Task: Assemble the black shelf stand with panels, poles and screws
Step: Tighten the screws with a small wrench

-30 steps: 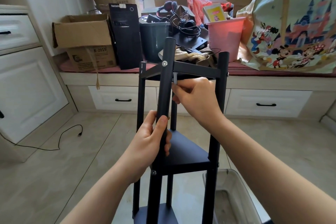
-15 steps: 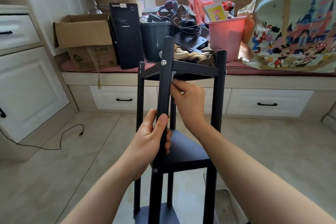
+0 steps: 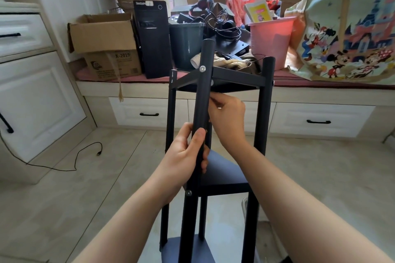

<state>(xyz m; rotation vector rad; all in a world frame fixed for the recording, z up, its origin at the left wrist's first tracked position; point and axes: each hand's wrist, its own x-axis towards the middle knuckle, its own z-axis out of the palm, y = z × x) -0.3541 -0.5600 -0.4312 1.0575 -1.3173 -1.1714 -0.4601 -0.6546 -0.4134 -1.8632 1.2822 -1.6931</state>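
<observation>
The black shelf stand stands upright on the floor, with a top panel, a middle panel and a bottom panel. My left hand grips the front pole about halfway between the top and middle panels. Silver screws sit in this pole at the top panel and at the middle panel. My right hand is just behind the pole under the top panel, fingers curled and pinched on a small metal tool that is mostly hidden.
Behind the stand, a window bench holds a cardboard box, a computer tower, a pink bin and a cartoon bag. A cable lies on the floor at left. A clear plastic bin sits at lower right.
My right hand has dropped a little from the underside of the top panel and moved closer behind the front pole. My left hand keeps its grip on the pole.
</observation>
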